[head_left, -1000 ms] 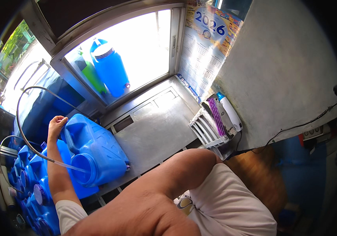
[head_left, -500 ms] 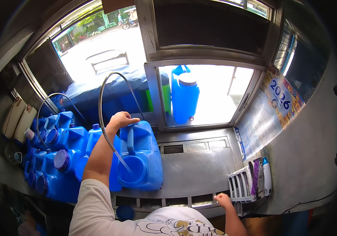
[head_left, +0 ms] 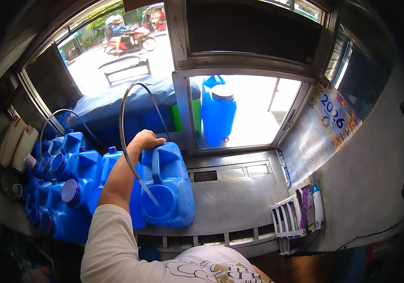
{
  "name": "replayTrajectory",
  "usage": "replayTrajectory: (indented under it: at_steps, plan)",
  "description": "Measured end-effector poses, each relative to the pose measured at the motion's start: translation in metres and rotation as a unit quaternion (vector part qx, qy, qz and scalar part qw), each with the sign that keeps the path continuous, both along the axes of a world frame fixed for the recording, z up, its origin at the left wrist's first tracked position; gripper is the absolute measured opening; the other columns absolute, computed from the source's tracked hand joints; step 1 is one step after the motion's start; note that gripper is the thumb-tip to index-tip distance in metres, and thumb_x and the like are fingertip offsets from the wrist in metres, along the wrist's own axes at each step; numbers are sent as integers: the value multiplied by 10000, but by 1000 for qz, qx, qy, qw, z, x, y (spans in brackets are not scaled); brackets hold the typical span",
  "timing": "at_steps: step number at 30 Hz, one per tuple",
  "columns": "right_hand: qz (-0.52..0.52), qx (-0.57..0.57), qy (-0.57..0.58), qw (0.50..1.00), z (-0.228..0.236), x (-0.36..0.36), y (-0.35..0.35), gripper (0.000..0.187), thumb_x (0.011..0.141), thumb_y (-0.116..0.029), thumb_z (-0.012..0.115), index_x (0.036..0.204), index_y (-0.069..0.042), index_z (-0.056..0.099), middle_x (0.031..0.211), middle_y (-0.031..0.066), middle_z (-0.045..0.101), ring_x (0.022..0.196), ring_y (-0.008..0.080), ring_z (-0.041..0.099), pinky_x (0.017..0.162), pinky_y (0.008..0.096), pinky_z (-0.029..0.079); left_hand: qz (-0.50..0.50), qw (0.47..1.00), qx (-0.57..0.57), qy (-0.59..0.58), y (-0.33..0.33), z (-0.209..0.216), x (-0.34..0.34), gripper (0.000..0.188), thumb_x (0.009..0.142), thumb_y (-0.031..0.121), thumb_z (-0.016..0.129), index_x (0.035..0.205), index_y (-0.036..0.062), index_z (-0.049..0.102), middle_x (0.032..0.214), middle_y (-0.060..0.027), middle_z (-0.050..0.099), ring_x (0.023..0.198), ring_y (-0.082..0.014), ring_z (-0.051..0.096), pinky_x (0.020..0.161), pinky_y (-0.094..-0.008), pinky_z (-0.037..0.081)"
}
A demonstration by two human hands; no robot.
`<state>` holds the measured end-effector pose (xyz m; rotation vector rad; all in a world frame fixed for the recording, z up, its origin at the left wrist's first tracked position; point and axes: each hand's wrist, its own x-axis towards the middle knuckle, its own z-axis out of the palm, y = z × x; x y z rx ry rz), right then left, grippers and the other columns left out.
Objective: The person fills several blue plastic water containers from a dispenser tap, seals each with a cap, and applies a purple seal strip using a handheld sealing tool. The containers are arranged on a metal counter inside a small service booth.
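Touching one jug (head_left: 176, 172): one left hand (head_left: 146, 140)

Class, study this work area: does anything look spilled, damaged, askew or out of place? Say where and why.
Nothing plainly stands out. No spill or damage shows; the hose ends inside the open blue jug touched by the left hand. The calendar looks slanted, but the wide lens bends edges, so that is probably no fault.

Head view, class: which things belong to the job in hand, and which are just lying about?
Job:
open blue jug
curved hose, its end in the jug's mouth
left hand, at the jug's top

Just about:
wall calendar
white slatted rack
white-capped blue container outside
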<state>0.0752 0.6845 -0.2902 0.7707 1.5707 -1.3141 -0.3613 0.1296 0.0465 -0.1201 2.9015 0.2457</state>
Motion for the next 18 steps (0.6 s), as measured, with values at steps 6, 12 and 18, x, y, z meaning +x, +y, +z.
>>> replayTrajectory:
  at_steps: [6, 12, 18]
  plan:
    - [-9, 55, 20, 998, 0, 10, 3, 360, 914, -301, 674, 1104, 2, 708, 1021, 104, 725, 922, 210, 669, 815, 332, 519, -40, 994, 103, 9, -27, -25, -12, 629, 774, 605, 664, 943, 7, 768, 991, -200, 724, 932, -325, 702, 832, -391, 549]
    - [-16, 87, 24, 996, -5, 32, 4, 368, 914, -307, 673, 1107, 4, 704, 1027, 113, 726, 936, 219, 672, 825, 336, 519, -73, 988, 134, 14, -26, -26, -17, 590, 749, 571, 739, 892, -1, 758, 979, -172, 687, 902, -266, 682, 781, -373, 541]
    - [26, 104, 59, 992, -2, 8, -12, 376, 915, -313, 671, 1111, 6, 700, 1033, 122, 726, 950, 228, 675, 835, 341, 519, -100, 993, 1, 54, -18, -8, 0, 744, 810, 766, 538, 949, 74, 776, 1004, -188, 713, 1006, -353, 664, 864, -438, 523]
